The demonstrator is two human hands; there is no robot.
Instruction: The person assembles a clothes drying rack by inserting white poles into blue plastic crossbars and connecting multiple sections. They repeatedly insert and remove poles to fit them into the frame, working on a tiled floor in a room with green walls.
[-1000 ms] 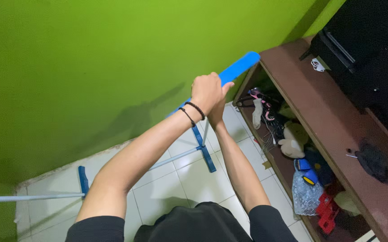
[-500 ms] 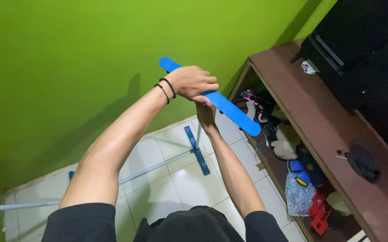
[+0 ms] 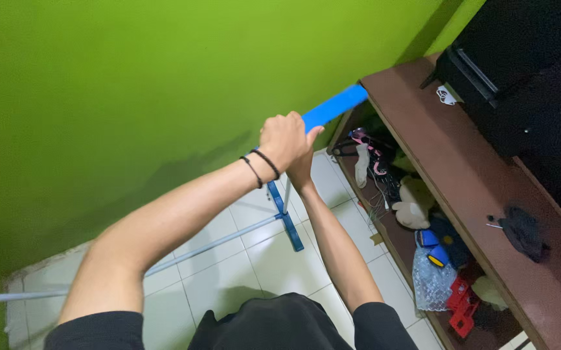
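Against the green wall, the left hand is wrapped tight round a flat blue bar, raised above the tiled floor. The right hand sits just beneath (its grip is hidden, so I cannot tell). Below stands a blue-footed metal frame. To the right, a brown shelf unit crowded with toys stands close.

Single head-worn camera looked steeply down and forward from above the person's outstretched forearms, close to them, faced a bright green painted wall and white tiled floor, with a long brown wooden shelf unit along the right edge.
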